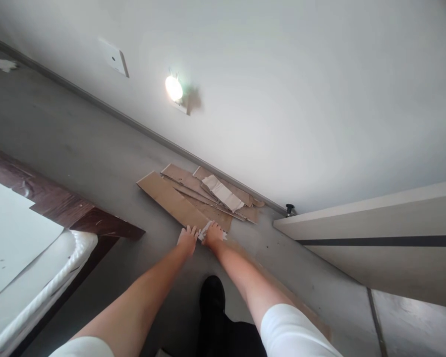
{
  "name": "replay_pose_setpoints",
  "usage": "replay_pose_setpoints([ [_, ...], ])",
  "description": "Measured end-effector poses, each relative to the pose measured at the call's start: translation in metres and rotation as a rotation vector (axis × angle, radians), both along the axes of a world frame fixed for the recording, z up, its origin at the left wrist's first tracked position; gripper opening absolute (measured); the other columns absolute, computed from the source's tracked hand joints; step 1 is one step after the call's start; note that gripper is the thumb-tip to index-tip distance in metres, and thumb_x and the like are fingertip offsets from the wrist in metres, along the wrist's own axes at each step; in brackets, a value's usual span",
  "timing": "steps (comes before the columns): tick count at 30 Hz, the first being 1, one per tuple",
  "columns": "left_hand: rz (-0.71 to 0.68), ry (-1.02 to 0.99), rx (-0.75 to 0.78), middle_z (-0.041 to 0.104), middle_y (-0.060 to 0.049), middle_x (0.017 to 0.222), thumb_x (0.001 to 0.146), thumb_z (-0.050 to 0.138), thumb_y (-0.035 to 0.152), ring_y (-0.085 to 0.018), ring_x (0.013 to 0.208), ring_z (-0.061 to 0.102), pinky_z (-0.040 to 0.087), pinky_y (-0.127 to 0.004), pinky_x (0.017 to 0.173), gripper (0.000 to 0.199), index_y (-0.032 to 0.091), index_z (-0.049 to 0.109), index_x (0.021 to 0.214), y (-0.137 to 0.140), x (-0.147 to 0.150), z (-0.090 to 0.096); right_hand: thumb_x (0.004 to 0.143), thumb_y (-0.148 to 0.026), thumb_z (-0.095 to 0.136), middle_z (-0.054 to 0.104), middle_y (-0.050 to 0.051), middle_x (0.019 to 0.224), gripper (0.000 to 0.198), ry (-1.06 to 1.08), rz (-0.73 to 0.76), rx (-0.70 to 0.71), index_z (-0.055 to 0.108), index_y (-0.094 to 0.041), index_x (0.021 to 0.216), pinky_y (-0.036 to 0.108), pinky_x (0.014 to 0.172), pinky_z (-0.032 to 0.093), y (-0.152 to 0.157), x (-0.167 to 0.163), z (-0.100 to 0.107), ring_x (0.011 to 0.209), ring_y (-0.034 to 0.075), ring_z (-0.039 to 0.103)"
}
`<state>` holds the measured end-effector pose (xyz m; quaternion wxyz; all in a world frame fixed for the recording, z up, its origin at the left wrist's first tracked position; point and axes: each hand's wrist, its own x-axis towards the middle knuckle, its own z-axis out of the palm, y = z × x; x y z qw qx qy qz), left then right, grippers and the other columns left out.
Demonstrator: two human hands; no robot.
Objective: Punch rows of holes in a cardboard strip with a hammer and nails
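A long brown cardboard strip (173,199) lies slanted on the floor, its near end torn and showing a ragged white layer. My left hand (188,240) is at the near edge of this strip, fingers curled over it. Right beside it, my right hand (213,234) is closed on the torn white end. Behind the strip, several flattened cardboard pieces (186,177) overlap in a loose pile, with a pale torn piece (223,192) on top. My thumbs and the underside of the strip are hidden.
A grey skirting runs along the white wall, with a lit lamp (174,89) and a wall plate (114,57) above. A door (375,223) stands at the right near a black doorstop (290,209). At left is a dark wooden frame (92,218); my shoe (212,293) is below.
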<state>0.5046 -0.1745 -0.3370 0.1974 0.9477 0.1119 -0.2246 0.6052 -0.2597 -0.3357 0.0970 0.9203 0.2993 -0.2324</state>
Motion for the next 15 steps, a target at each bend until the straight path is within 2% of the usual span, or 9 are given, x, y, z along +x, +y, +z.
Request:
replay_pose_setpoints([
  [3,0.003,-0.025,0.01,0.033,-0.019,0.146,0.06,0.073,0.02,-0.044,0.13,0.026,0.022,-0.053,0.101,0.082,0.019,0.045,0.137,-0.003,-0.003,0.001,0.052,-0.029,0.077,0.044,0.028,0.131,0.104,0.004,0.013,0.016,0.029,-0.002,0.14,0.041,0.096,0.036,-0.003,-0.003,-0.001,0.115,0.034,0.046],
  [5,-0.035,-0.023,0.069,0.036,-0.022,0.143,0.058,0.074,0.02,-0.044,0.125,0.032,0.026,-0.051,0.099,0.084,0.015,0.045,0.137,-0.005,-0.006,0.006,0.053,-0.028,0.076,0.043,0.03,0.131,0.104,0.009,0.022,0.027,0.028,0.002,0.14,0.041,0.096,0.035,-0.005,-0.007,-0.001,0.116,0.035,0.045],
  [8,-0.067,-0.025,0.112,0.049,-0.023,0.129,0.064,0.069,0.019,-0.037,0.114,0.043,0.031,-0.045,0.095,0.071,0.012,0.048,0.133,-0.004,-0.01,0.015,0.055,-0.03,0.075,0.045,0.028,0.131,0.102,0.018,0.038,0.036,0.028,0.0,0.141,0.041,0.095,0.035,-0.009,-0.017,0.0,0.115,0.035,0.045],
  [10,-0.087,-0.045,0.103,0.053,-0.022,0.124,0.069,0.064,0.018,-0.036,0.116,0.043,0.03,-0.045,0.096,0.061,0.012,0.052,0.128,-0.002,-0.014,0.019,0.057,-0.031,0.074,0.047,0.025,0.132,0.1,0.027,0.047,0.039,0.029,-0.004,0.142,0.04,0.095,0.035,-0.011,-0.025,0.002,0.114,0.034,0.046],
  [15,-0.076,-0.063,0.073,0.033,-0.019,0.145,0.074,0.06,0.022,-0.041,0.134,0.022,0.016,-0.054,0.104,0.058,0.017,0.049,0.13,0.002,-0.028,0.017,0.057,-0.036,0.077,0.041,0.023,0.14,0.106,0.077,0.066,-0.034,0.026,-0.01,0.145,0.043,0.102,0.031,-0.011,-0.036,0.007,0.126,0.035,0.039],
])
